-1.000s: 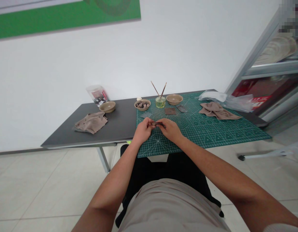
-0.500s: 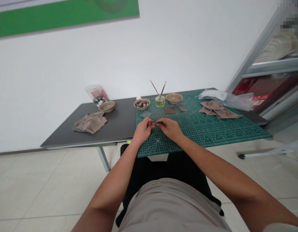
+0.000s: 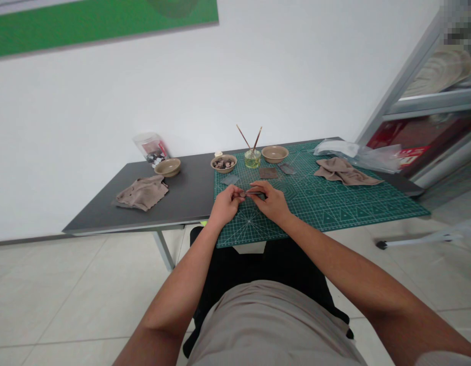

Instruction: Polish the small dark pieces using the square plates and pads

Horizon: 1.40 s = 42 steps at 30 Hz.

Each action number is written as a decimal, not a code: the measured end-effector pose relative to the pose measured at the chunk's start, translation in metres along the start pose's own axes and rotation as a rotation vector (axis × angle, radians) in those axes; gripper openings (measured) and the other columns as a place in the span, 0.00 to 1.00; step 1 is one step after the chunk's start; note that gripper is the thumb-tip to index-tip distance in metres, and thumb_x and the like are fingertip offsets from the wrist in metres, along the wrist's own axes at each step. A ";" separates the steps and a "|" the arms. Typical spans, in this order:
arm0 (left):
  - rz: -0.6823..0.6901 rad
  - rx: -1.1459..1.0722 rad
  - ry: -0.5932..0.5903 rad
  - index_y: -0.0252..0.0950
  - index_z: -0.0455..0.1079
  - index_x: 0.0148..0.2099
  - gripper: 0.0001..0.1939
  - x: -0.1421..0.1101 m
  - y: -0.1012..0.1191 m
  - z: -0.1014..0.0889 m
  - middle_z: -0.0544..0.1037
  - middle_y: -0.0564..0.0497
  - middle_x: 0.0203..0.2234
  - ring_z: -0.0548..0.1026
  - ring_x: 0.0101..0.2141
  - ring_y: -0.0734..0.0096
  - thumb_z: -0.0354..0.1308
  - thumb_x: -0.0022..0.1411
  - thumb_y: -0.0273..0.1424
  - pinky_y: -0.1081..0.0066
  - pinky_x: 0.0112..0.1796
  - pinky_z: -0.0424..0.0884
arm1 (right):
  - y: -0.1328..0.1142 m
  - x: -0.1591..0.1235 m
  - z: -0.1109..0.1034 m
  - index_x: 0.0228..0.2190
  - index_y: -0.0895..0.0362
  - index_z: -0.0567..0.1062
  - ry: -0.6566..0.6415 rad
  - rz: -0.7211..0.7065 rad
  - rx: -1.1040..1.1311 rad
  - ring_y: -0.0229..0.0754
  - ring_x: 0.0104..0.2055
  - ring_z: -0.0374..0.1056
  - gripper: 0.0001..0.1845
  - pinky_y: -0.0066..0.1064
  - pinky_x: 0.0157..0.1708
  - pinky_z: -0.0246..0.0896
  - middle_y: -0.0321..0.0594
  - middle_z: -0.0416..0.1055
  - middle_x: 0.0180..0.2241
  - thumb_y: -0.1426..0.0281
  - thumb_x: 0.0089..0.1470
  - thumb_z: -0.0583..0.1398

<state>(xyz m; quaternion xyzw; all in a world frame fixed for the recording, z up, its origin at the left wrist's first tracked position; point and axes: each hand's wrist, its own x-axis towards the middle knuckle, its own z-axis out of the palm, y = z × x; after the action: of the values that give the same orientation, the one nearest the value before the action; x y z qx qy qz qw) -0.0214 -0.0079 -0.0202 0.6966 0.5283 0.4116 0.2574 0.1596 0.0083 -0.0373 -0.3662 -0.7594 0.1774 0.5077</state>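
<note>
My left hand (image 3: 225,206) pinches a small brownish piece (image 3: 243,194) between thumb and fingertips, above the green cutting mat (image 3: 315,195). Its exact kind is too small to tell. Close against it, my right hand (image 3: 274,204) grips a thin dark folded sheet that looks like sandpaper (image 3: 255,192), whose edge meets the piece. Just beyond my hands lie a brown square sheet (image 3: 268,173), a grey sheet (image 3: 287,169) and a pale grey sheet (image 3: 230,179). A bowl of small brown and dark chunks (image 3: 224,163) stands behind them.
A glass jar of yellowish liquid (image 3: 253,159) holds two thin sticks. Beside it is a brown bowl (image 3: 274,154); another bowl (image 3: 167,168) stands left, near a clear tub (image 3: 151,147). Brown cloths lie left (image 3: 144,193) and right (image 3: 344,171), with a plastic bag (image 3: 373,155) behind.
My right hand's fingers have lifted and opened out slightly around the folded sheet, showing more of it. My left hand stays in place with the small piece.
</note>
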 end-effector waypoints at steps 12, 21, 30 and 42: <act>0.017 -0.003 0.006 0.37 0.69 0.38 0.07 0.000 -0.007 0.001 0.74 0.57 0.25 0.71 0.28 0.73 0.57 0.56 0.22 0.72 0.34 0.65 | -0.003 0.008 -0.004 0.38 0.52 0.81 -0.218 0.059 -0.161 0.44 0.37 0.77 0.07 0.32 0.38 0.67 0.37 0.81 0.35 0.71 0.55 0.64; -0.011 0.013 -0.010 0.37 0.69 0.37 0.06 0.000 -0.001 0.000 0.75 0.57 0.26 0.72 0.28 0.73 0.57 0.56 0.22 0.72 0.34 0.67 | -0.004 0.007 -0.005 0.35 0.53 0.80 -0.183 0.044 -0.170 0.43 0.37 0.76 0.05 0.32 0.38 0.66 0.38 0.80 0.34 0.72 0.55 0.64; 0.008 0.084 -0.001 0.37 0.71 0.38 0.07 -0.002 0.000 -0.001 0.76 0.55 0.27 0.72 0.30 0.71 0.57 0.57 0.22 0.70 0.36 0.68 | -0.002 0.008 -0.005 0.34 0.53 0.80 -0.184 0.010 -0.148 0.43 0.36 0.75 0.04 0.33 0.38 0.66 0.38 0.80 0.33 0.72 0.54 0.65; 0.022 0.080 -0.018 0.37 0.70 0.38 0.07 -0.001 0.000 -0.001 0.76 0.55 0.28 0.72 0.31 0.71 0.57 0.57 0.21 0.71 0.37 0.67 | 0.000 0.009 -0.004 0.34 0.54 0.79 -0.206 -0.004 -0.132 0.43 0.36 0.74 0.04 0.33 0.38 0.65 0.38 0.78 0.33 0.72 0.53 0.65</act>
<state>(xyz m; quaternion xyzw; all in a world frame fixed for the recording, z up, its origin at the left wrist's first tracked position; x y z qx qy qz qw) -0.0222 -0.0091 -0.0202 0.7159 0.5343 0.3864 0.2294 0.1618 0.0143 -0.0301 -0.3772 -0.8183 0.1627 0.4021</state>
